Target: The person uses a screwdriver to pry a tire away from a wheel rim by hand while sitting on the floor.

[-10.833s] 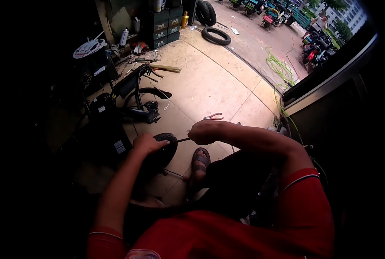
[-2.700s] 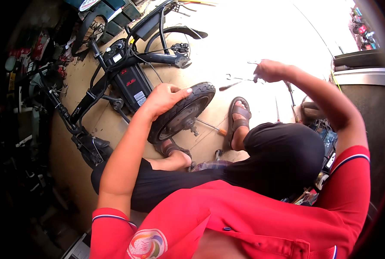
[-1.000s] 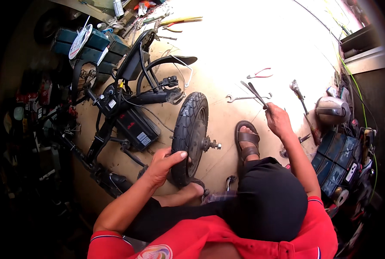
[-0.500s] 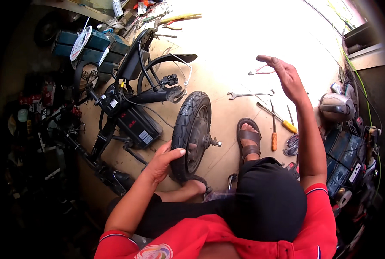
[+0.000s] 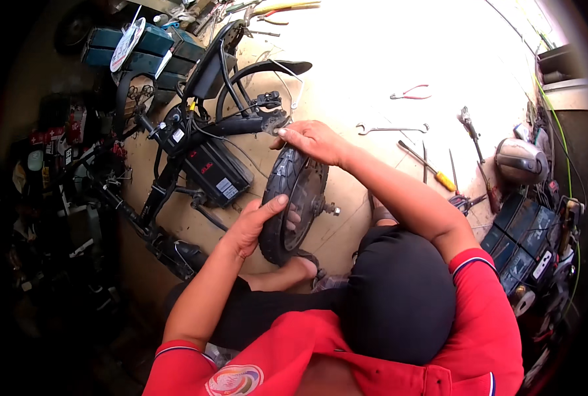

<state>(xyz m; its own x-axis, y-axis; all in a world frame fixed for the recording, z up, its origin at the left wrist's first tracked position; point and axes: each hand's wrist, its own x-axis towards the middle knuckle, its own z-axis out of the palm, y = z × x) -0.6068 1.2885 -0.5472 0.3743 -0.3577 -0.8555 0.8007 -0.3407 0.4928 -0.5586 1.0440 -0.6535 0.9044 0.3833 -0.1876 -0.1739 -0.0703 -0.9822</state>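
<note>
A small black-tyred wheel (image 5: 277,188) stands upright between my legs, its axle with a nut (image 5: 330,210) sticking out to the right. My left hand (image 5: 251,224) grips its near left side, thumb on the tread and fingertips showing at the rim's inner side. Over the top of the tyre curls my right hand (image 5: 314,142), thumb on the left; its fingers are partly hidden. Just left of the wheel lies a black electric bike frame (image 5: 228,127) on its side, with a black battery box (image 5: 218,173) against it.
To the right on the floor lie red-handled pliers (image 5: 411,93), a double-ended spanner (image 5: 393,129), a yellow-handled screwdriver (image 5: 444,181) and an adjustable wrench (image 5: 471,129). A grey rounded housing (image 5: 522,160) and dark battery packs (image 5: 522,228) line the right side. Blue-green boxes (image 5: 145,61) stand far left.
My right hand has come from the raised position at the right onto the top of the tyre. The left hand stays on the wheel. The adjustable wrench has come into sight.
</note>
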